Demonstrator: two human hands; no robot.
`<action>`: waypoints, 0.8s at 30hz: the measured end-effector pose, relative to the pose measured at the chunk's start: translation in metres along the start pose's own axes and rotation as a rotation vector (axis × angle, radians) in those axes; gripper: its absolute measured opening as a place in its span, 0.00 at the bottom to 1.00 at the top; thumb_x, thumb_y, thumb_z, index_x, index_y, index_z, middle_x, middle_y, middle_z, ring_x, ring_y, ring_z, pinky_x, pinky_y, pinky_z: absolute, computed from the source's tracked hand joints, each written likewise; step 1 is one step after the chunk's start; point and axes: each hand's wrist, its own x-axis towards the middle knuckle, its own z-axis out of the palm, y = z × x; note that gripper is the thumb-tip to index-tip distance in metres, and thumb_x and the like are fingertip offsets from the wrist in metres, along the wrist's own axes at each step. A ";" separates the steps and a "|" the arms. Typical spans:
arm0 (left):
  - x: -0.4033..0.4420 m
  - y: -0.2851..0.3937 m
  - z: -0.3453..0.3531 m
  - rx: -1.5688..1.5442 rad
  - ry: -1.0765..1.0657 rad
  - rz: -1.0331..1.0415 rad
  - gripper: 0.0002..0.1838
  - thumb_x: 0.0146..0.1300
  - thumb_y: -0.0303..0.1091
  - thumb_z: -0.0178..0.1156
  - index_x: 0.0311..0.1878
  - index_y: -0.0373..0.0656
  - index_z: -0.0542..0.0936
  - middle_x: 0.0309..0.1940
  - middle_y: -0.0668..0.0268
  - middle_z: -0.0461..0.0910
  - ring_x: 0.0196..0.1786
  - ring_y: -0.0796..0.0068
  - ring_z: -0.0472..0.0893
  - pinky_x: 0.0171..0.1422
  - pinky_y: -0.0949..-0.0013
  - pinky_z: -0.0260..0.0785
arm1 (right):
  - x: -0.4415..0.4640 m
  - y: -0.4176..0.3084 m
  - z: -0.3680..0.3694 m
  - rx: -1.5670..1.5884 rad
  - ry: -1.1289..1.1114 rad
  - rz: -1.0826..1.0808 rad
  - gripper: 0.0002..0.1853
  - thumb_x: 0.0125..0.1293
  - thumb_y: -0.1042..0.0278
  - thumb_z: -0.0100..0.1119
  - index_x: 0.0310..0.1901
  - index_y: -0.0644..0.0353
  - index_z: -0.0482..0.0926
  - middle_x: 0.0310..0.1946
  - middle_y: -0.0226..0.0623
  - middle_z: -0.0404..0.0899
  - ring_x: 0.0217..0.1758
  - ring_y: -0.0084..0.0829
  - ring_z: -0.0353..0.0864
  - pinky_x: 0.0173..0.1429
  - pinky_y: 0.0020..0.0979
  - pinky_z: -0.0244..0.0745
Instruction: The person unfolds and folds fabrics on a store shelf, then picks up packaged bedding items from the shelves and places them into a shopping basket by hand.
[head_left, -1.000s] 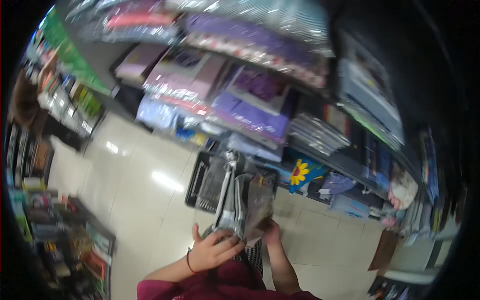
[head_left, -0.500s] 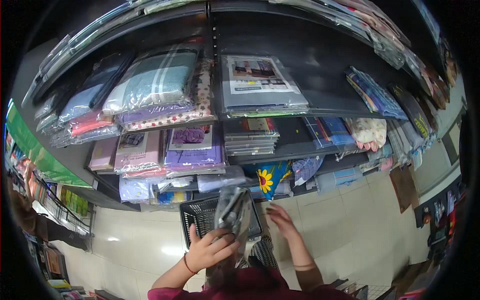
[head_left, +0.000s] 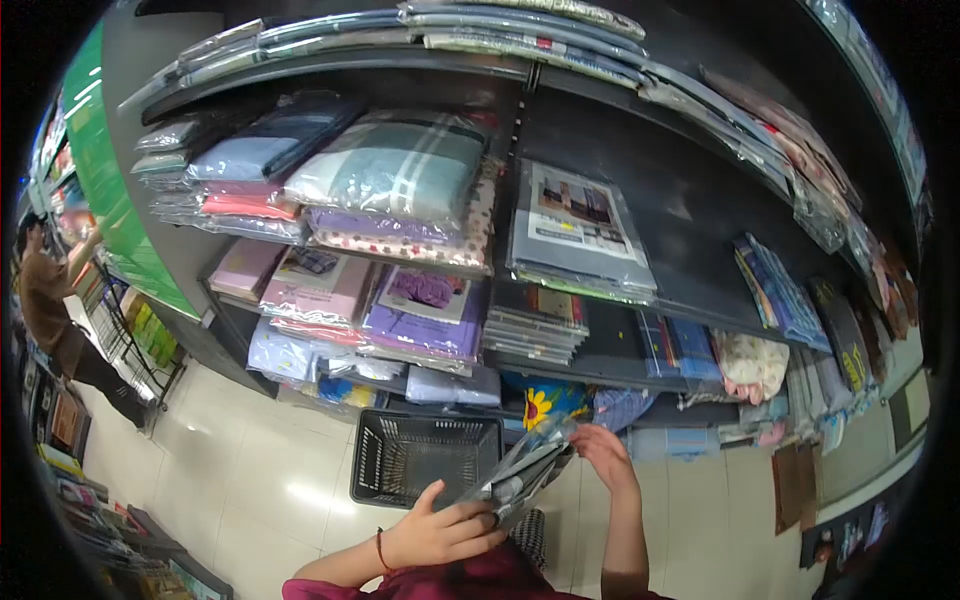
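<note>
A clear plastic packet of folded grey-and-black fabric (head_left: 522, 472) is tilted in front of my body, its far end pointing up and to the right. My left hand (head_left: 448, 532) is closed on its near left part, thumb sticking up, a red cord round the wrist. At the upper right end, the bent fingers of my right hand (head_left: 604, 460) meet the packet's edge. Behind the packet, a black plastic basket (head_left: 375, 500) sits on the tiled floor, close to the shelf's foot.
Dark shelves hold plastic-wrapped folded textiles (head_left: 400, 165), a grey packet with a picture card (head_left: 580, 240), purple packets (head_left: 425, 315) and a blue sunflower cloth (head_left: 545, 402). Further left, a person in a brown top (head_left: 45, 300) stands by a wire rack (head_left: 135, 335).
My right hand has come to the packet's far end. The packet has tipped rightward out from over the basket, and my view has shifted left and up, bringing the other person into sight.
</note>
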 end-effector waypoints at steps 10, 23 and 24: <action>0.080 0.035 0.040 0.070 0.023 -0.081 0.11 0.54 0.39 0.52 0.42 0.62 0.75 0.38 0.80 0.73 0.52 0.83 0.71 0.65 0.45 0.36 | 0.023 -0.031 -0.076 -0.616 0.095 -0.023 0.05 0.59 0.81 0.51 0.37 0.65 0.75 0.35 0.33 0.77 0.40 0.22 0.75 0.45 0.21 0.69; 0.159 0.071 0.144 -0.198 0.231 -0.695 0.19 0.43 0.15 0.53 0.39 0.47 0.78 0.30 0.64 0.72 0.46 0.60 0.73 0.61 0.51 0.56 | 0.021 -0.146 -0.162 -0.033 0.063 -0.289 0.05 0.54 0.69 0.46 0.28 0.61 0.64 0.26 0.42 0.72 0.32 0.34 0.74 0.42 0.37 0.72; 0.161 0.077 0.149 -0.242 0.244 -0.713 0.20 0.43 0.14 0.53 0.40 0.45 0.78 0.30 0.63 0.72 0.45 0.60 0.74 0.59 0.54 0.61 | 0.023 -0.152 -0.165 -0.020 0.040 -0.270 0.05 0.55 0.69 0.45 0.28 0.61 0.64 0.26 0.42 0.72 0.31 0.34 0.73 0.42 0.37 0.71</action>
